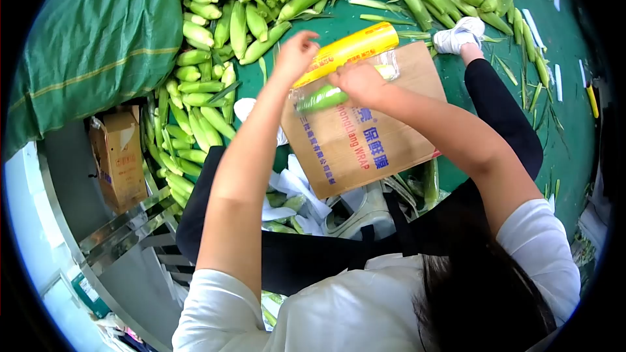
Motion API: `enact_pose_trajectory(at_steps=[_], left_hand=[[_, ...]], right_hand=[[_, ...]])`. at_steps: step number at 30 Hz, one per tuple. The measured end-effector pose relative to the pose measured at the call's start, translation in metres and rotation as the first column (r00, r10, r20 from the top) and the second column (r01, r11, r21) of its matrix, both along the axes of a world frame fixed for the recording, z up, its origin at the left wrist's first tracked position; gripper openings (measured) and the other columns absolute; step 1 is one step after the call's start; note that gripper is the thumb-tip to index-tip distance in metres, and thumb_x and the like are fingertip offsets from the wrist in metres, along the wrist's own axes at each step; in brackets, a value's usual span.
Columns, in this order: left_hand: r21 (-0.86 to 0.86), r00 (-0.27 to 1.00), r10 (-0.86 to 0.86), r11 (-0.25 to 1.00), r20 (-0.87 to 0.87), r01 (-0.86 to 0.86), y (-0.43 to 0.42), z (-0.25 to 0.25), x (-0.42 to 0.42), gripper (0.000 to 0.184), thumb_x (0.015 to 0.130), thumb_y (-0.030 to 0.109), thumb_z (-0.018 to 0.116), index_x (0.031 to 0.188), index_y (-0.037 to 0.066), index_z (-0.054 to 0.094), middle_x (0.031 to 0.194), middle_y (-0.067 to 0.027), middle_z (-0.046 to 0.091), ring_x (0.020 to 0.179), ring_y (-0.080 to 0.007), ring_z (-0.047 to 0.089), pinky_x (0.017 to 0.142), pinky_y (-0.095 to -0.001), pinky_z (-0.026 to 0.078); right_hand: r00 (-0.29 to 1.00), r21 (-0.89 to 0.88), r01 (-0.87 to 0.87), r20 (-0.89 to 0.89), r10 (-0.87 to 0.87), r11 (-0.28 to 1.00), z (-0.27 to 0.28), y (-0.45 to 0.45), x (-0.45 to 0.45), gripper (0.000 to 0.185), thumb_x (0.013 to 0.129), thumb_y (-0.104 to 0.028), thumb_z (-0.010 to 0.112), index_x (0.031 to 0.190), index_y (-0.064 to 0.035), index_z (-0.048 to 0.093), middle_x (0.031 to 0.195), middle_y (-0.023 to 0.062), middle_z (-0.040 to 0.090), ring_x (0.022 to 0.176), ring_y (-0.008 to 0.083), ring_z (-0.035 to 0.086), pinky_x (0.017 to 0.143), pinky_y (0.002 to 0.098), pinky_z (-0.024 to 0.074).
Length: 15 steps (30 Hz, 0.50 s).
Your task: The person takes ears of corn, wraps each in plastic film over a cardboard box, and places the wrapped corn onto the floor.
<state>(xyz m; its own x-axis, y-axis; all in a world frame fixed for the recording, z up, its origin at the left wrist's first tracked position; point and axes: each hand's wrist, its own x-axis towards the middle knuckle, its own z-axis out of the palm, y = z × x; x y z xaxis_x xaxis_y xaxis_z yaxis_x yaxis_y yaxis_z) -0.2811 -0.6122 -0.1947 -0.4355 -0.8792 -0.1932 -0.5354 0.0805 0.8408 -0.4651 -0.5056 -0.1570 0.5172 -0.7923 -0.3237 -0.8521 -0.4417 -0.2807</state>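
Note:
A yellow roll of plastic wrap (355,49) lies slantwise across the upper part of a flat brown cardboard sheet (378,137). Just below the roll, a green corn cob (321,100) rests on the cardboard under clear film. My right hand (358,82) is over the cob and film, its fingers bent; what they grip is hidden. At the roll's left end, my left hand (298,53) is raised with curled fingers, and nothing can be made out between them.
Piles of green corn (303,0) spread along the back and left of the green floor (561,150). A green sack (98,52) bulges at the upper left, above a cardboard box (120,156). White bags (297,186) lie below the cardboard. A yellow-handled tool (593,101) lies far right.

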Motion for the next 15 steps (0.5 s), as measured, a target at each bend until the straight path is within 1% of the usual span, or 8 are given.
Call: enact_pose_trajectory(at_steps=[2, 3, 5, 8, 9, 11, 13, 15], left_hand=[[-0.239, 0.988, -0.153, 0.960, -0.003, 0.148, 0.028, -0.013, -0.029, 0.038, 0.091, 0.019, 0.067, 0.126, 0.006, 0.063, 0.117, -0.0139, 0.065, 0.109, -0.0241, 0.064, 0.095, -0.0330, 0.051], [-0.222, 0.962, -0.273, 0.938, 0.007, 0.268, 0.040, -0.015, -0.040, 0.042, 0.094, 0.030, 0.065, 0.133, 0.015, 0.062, 0.139, -0.0185, 0.054, 0.130, -0.0330, 0.052, 0.109, -0.0448, 0.040], [-0.141, 0.891, -0.385, 0.894, 0.239, 0.424, 0.068, -0.026, -0.060, 0.047, 0.095, 0.046, 0.059, 0.140, 0.032, 0.057, 0.156, -0.0165, 0.037, 0.144, -0.0361, 0.035, 0.117, -0.0570, 0.025], [-0.355, 0.862, -0.265, 0.829, 0.432, 0.432, 0.105, -0.035, -0.072, 0.049, 0.095, 0.055, 0.053, 0.143, 0.044, 0.051, 0.163, -0.0141, 0.024, 0.150, -0.0361, 0.023, 0.118, -0.0647, 0.014], [-0.373, 0.843, -0.260, 0.808, 0.470, 0.457, 0.116, -0.035, -0.073, 0.049, 0.095, 0.055, 0.053, 0.143, 0.045, 0.050, 0.163, -0.0144, 0.025, 0.150, -0.0354, 0.023, 0.118, -0.0644, 0.015], [-0.436, 0.801, -0.222, 0.743, 0.556, 0.509, 0.114, -0.028, -0.072, 0.050, 0.094, 0.055, 0.053, 0.143, 0.047, 0.048, 0.163, -0.0149, 0.026, 0.150, -0.0342, 0.024, 0.118, -0.0636, 0.016], [-0.466, 0.797, -0.221, 0.712, 0.562, 0.526, 0.116, -0.028, -0.072, 0.053, 0.095, 0.049, 0.054, 0.147, 0.039, 0.047, 0.163, -0.0152, 0.025, 0.150, -0.0337, 0.025, 0.119, -0.0619, 0.018], [-0.489, 0.808, -0.206, 0.705, 0.552, 0.514, 0.134, -0.031, -0.072, 0.055, 0.096, 0.046, 0.054, 0.149, 0.033, 0.045, 0.163, -0.0148, 0.026, 0.150, -0.0334, 0.025, 0.119, -0.0607, 0.019]], right_hand=[[0.997, 0.232, 0.065, 0.035, -0.075, 0.971, 0.014, 0.001, -0.003, 0.065, 0.064, -0.033, 0.086, 0.119, -0.0090, 0.063, 0.113, 0.0160, 0.068, 0.108, 0.0272, 0.066, 0.092, 0.0427, 0.0525], [0.990, 0.270, -0.015, 0.138, -0.024, 0.963, 0.010, 0.006, -0.009, 0.068, 0.063, -0.033, 0.085, 0.122, -0.0092, 0.062, 0.113, 0.0165, 0.068, 0.106, 0.0290, 0.066, 0.091, 0.0427, 0.0529], [0.935, 0.325, -0.179, 0.350, 0.058, 0.929, -0.009, 0.018, -0.020, 0.075, 0.061, -0.034, 0.083, 0.128, -0.0098, 0.061, 0.114, 0.0177, 0.069, 0.102, 0.0327, 0.067, 0.089, 0.0427, 0.0537], [0.971, 0.737, -0.239, 0.198, 0.136, 0.632, -0.009, 0.032, -0.021, 0.080, 0.062, -0.042, 0.083, 0.132, -0.0092, 0.060, 0.124, 0.0194, 0.066, 0.112, 0.0311, 0.063, 0.093, 0.0381, 0.0510], [0.970, 0.836, -0.225, 0.145, 0.193, 0.501, -0.001, 0.039, -0.020, 0.081, 0.063, -0.044, 0.083, 0.132, -0.0089, 0.060, 0.125, 0.0194, 0.065, 0.114, 0.0304, 0.062, 0.094, 0.0374, 0.0500], [0.902, 0.881, -0.433, 0.421, 0.100, 0.192, -0.036, 0.095, -0.017, 0.080, 0.068, -0.051, 0.081, 0.132, -0.0082, 0.061, 0.123, 0.0178, 0.066, 0.111, 0.0298, 0.062, 0.093, 0.0386, 0.0485], [0.916, 0.921, -0.383, 0.366, 0.166, 0.079, -0.008, 0.137, -0.012, 0.079, 0.071, -0.055, 0.080, 0.130, -0.0073, 0.061, 0.120, 0.0161, 0.067, 0.108, 0.0286, 0.062, 0.094, 0.0407, 0.0469], [0.898, 0.892, -0.415, 0.370, 0.237, 0.180, 0.031, 0.165, -0.013, 0.079, 0.072, -0.055, 0.080, 0.131, -0.0057, 0.060, 0.119, 0.0139, 0.066, 0.109, 0.0263, 0.060, 0.093, 0.0406, 0.0466]])
